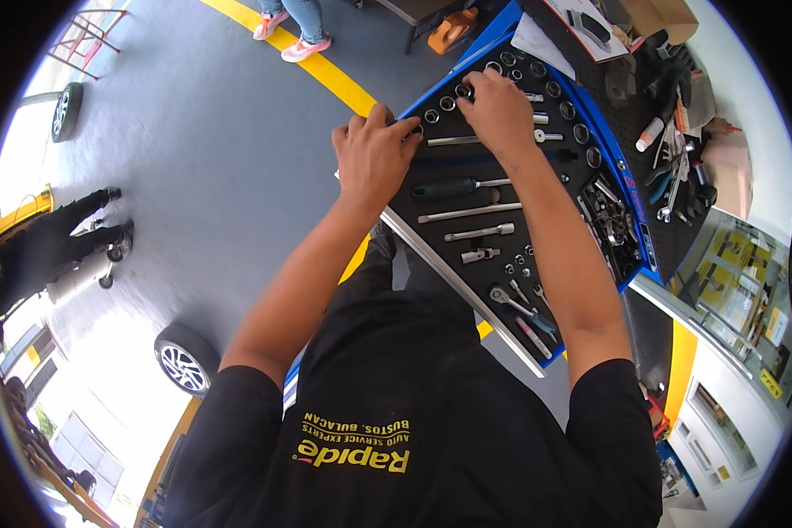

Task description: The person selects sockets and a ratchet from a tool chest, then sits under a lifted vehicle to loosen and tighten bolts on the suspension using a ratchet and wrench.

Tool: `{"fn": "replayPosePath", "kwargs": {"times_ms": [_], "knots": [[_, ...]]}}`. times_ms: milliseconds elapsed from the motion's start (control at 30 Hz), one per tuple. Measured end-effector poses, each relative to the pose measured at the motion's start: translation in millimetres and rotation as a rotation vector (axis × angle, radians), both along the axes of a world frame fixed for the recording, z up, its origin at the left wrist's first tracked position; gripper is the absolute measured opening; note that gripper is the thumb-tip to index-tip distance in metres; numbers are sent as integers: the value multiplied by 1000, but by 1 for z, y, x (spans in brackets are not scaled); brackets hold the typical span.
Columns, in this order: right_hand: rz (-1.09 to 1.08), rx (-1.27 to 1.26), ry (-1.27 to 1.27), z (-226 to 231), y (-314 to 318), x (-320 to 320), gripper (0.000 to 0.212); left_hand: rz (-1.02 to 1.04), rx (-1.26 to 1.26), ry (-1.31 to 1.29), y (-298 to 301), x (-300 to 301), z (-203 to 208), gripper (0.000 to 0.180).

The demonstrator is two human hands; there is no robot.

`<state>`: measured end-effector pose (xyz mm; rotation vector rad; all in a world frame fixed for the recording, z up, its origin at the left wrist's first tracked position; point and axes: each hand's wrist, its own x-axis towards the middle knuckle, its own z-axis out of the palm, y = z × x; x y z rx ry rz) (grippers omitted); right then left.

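A blue tool drawer (453,274) with a black foam insert lies open in front of me. Along its far edge runs a row of chrome sockets (447,104). My left hand (374,157) is at the row's left end, thumb and forefinger closed about a socket (418,130). Farther along the row, my right hand (499,114) pinches another socket (464,91) at its foam slot. Nearer me in the foam lie a dark-handled driver (444,189), a long bar (468,213), an extension bar (480,232), a universal joint (480,255) and a ratchet (510,299).
Loose metal parts (609,220) fill the drawer's right compartment. Beyond it, a black cabinet top (614,84) holds pliers, wrenches and a small bottle (649,134). An orange jug (453,31) stands on the floor. People (304,22) stand beyond and at left; a wheel (185,361) lies at left.
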<state>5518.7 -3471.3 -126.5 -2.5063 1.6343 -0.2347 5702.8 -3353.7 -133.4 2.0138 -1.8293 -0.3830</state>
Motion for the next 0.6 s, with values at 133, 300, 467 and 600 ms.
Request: {"fn": "replayPosePath", "kwargs": {"times_ms": [133, 300, 467, 600], "knots": [[153, -22, 7, 0, -13, -13, 25, -2, -14, 12, 0, -2, 0, 28], [28, 231, -436, 27, -15, -18, 30, 9, -46, 69, 4, -1, 1, 28], [44, 758, -1082, 75, -4, -20, 34, 46, -197, 240, 4, 3, 1, 28], [25, 790, -1053, 91, 6, -22, 37, 23, -247, 321, 4, 4, -1, 22]]}}
